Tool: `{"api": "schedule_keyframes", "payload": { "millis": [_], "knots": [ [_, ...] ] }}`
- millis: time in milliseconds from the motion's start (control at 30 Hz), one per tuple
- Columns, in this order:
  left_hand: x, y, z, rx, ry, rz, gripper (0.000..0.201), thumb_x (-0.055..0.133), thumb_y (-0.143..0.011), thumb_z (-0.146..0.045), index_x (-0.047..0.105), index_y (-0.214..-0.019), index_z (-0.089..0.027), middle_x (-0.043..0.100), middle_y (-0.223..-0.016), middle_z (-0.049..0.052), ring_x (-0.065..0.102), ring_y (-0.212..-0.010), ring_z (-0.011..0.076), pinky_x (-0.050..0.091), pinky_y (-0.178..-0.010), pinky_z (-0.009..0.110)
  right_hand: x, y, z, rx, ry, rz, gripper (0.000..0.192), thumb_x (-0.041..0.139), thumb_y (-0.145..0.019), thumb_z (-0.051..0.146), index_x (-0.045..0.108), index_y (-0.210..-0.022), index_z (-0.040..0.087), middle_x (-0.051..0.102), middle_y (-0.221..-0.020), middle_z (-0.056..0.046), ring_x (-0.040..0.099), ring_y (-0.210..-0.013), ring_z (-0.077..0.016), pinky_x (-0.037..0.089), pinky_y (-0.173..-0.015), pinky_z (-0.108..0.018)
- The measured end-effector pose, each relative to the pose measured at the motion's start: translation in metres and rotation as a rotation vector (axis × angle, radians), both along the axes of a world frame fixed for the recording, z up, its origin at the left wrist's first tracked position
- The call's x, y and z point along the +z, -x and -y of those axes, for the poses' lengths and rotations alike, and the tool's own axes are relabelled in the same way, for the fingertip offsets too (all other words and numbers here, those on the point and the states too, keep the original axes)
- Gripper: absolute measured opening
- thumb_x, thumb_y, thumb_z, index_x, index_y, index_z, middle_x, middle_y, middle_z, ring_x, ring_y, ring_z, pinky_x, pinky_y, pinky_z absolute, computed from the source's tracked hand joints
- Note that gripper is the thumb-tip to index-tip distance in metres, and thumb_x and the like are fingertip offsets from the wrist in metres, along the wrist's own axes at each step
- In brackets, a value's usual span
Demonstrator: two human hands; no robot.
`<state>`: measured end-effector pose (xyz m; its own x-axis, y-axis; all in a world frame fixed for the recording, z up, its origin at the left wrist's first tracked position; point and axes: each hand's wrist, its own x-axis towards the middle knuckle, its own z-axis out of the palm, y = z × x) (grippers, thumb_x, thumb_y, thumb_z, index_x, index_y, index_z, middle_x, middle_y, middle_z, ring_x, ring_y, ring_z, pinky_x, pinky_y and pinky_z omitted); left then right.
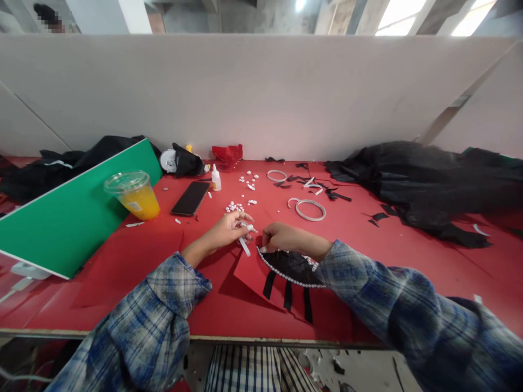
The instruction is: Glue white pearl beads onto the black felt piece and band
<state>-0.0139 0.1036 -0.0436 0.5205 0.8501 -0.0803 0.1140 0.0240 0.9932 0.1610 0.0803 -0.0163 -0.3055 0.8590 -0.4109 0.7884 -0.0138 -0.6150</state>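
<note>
My left hand (pixel 229 231) is closed on a narrow white strip (pixel 245 247), with small white beads (pixel 250 228) at its fingertips. Just to the right, the fingers of my right hand (pixel 281 237) pinch together at the left end of a black piece (pixel 292 264) edged with a row of pale beads (pixel 281 275). What that pinch holds is too small to make out. Under the black piece lies a red sheet (pixel 253 277), and several black strips (pixel 288 295) stick out below the beaded edge. My right hand and sleeve cover part of the black piece.
Loose white beads (pixel 235 207), a small glue bottle (pixel 216 178) and a phone (pixel 190 198) lie beyond my left hand. Left stand an orange drink cup (pixel 141 201) and a green board (pixel 81 218). White tape rolls (pixel 322 214), black scraps and black cloth (pixel 408 179) lie right.
</note>
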Motion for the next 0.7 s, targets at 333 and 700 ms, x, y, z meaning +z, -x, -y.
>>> {"api": "schedule_keyframes", "payload": {
  "millis": [333, 700],
  "knots": [
    [-0.015, 0.003, -0.005, -0.137, -0.089, -0.138, 0.033, 0.062, -0.073, -0.02, 0.042, -0.1, -0.018, 0.056, -0.088, 0.004, 0.059, -0.072, 0.0133, 0.045, -0.059, 0.024, 0.005, -0.012, 0.006, 0.137, -0.02, -0.054, 0.027, 0.047, -0.07, 0.001, 0.068, -0.085, 0.012, 0.068, -0.08, -0.005, 0.058, -0.07, -0.0113, 0.044, -0.064, -0.02],
    [-0.001, -0.002, 0.001, 0.029, -0.229, -0.172, 0.015, 0.056, -0.079, -0.025, 0.046, -0.087, -0.017, 0.051, -0.081, 0.001, 0.056, -0.073, 0.0137, 0.051, -0.06, 0.028, -0.005, -0.04, 0.028, 0.256, -0.671, -0.105, 0.027, 0.044, -0.085, 0.011, 0.061, -0.105, 0.018, 0.064, -0.107, -0.008, 0.058, -0.102, -0.0181, 0.045, -0.089, -0.033]
  ]
}}
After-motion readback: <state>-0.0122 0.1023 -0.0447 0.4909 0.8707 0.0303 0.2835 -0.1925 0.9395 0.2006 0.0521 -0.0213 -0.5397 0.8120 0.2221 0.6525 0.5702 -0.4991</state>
